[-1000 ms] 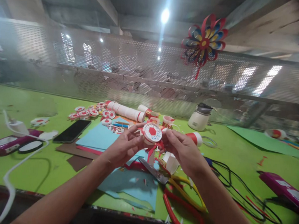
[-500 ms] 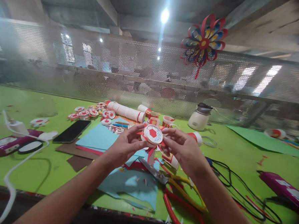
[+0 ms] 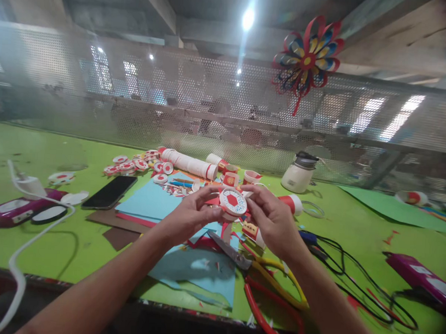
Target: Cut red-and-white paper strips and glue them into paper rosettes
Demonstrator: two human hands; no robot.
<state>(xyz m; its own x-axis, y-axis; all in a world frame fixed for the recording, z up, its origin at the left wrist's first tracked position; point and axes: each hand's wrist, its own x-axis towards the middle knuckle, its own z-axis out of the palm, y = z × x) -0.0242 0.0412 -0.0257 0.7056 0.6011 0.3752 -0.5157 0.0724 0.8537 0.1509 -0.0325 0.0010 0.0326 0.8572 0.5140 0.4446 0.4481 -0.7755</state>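
Both my hands hold up a small round paper piece [image 3: 233, 202], white with a red hexagon in its middle and red paper points around its rim. My left hand [image 3: 188, 216] pinches its left side with curled fingers. My right hand [image 3: 274, 220] grips its right side, fingertips on the rim. The piece hangs above sheets of blue paper [image 3: 152, 200] on the green table [image 3: 47, 247]. Scissors with red and yellow handles [image 3: 267, 284] lie just below my right wrist.
A black phone [image 3: 109, 191] lies left of the blue paper. Several red-and-white discs [image 3: 133, 165] and a white paper roll [image 3: 189, 164] sit behind it. A white jar [image 3: 298, 175], black cables [image 3: 355, 283], purple boxes [image 3: 419, 277] and a white cord [image 3: 20, 246] surround the work spot. A paper flower [image 3: 307, 54] hangs on the mesh fence.
The round piece has shifted slightly right and turned in my fingers. My right hand's fingertips have moved up onto its rim. The view has tilted a little.
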